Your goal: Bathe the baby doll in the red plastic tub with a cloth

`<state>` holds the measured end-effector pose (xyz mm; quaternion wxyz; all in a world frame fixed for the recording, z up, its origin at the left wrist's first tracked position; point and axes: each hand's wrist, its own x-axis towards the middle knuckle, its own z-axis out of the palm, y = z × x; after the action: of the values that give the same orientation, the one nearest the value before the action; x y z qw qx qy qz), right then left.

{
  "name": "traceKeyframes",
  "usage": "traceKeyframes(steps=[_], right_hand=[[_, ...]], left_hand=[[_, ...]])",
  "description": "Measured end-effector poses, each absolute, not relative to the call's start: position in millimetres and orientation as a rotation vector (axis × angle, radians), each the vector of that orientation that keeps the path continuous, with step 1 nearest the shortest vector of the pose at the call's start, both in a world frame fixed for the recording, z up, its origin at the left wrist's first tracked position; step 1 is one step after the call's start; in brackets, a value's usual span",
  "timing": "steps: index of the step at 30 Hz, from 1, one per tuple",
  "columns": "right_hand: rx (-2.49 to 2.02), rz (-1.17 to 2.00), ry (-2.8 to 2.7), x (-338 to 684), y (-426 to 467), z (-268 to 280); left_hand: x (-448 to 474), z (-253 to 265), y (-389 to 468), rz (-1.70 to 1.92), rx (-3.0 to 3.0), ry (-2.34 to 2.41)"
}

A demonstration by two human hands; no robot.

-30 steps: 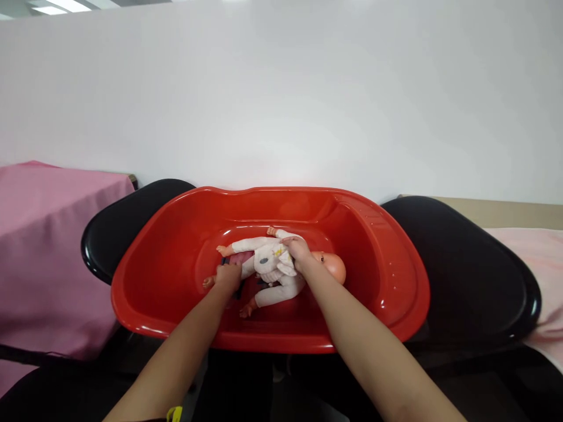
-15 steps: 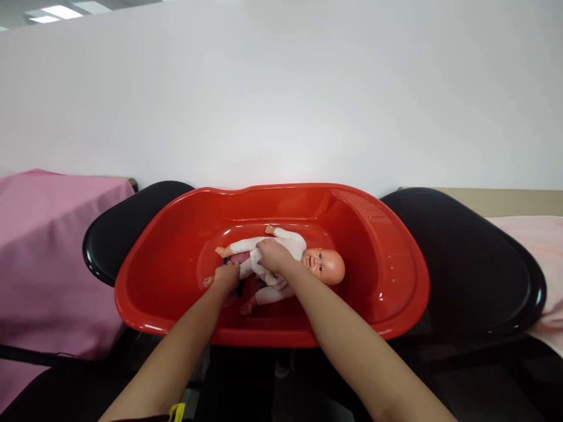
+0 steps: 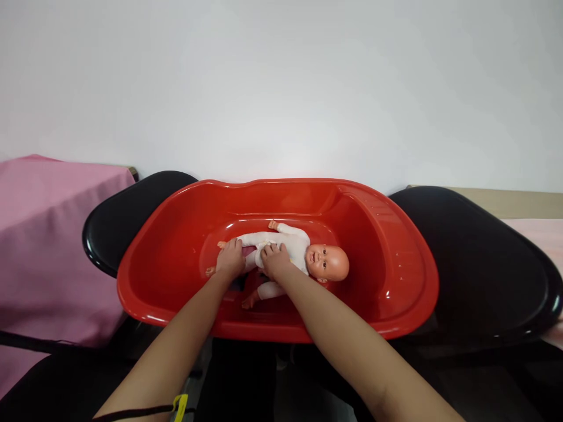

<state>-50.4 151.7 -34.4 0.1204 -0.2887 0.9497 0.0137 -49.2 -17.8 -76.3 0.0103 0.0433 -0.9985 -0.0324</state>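
So there's a baby doll (image 3: pixel 295 253) lying on its back in the bottom of a red plastic baby tub (image 3: pixel 396 281), head pointing off to the right of both hands. The left hand (image 3: pixel 230 259) is curled down over the doll's legs, fingers bent around the white onesie (image 3: pixel 288 241) there, and something pinkish (image 3: pixel 248 251) peeks out just right of it. The right hand (image 3: pixel 275 262) sits right next to it, pressed on the doll's belly with fingers gripping the cloth. Hands are nearly touching each other. The tub rests on a black tray thing (image 3: pixel 475 264) that sticks out well past both hands, with a pink cloth (image 3: pixel 53 234) far off to the left
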Motion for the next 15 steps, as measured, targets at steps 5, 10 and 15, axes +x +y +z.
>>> traceKeyframes(steps=[5, 10, 15], right_hand=[[-0.884, 0.039, 2.802, -58, 149, -25], [-0.723, -0.126, 2.885, -75, 159, -12], [-0.589, -0.243, 2.927, -83, 168, -10]], left_hand=[[-58, -97, -26, -0.109, 0.046, -3.142], [-60, -98, -29, -0.083, 0.096, -3.139], [-56, -91, -31, -0.039, 0.244, -3.137]])
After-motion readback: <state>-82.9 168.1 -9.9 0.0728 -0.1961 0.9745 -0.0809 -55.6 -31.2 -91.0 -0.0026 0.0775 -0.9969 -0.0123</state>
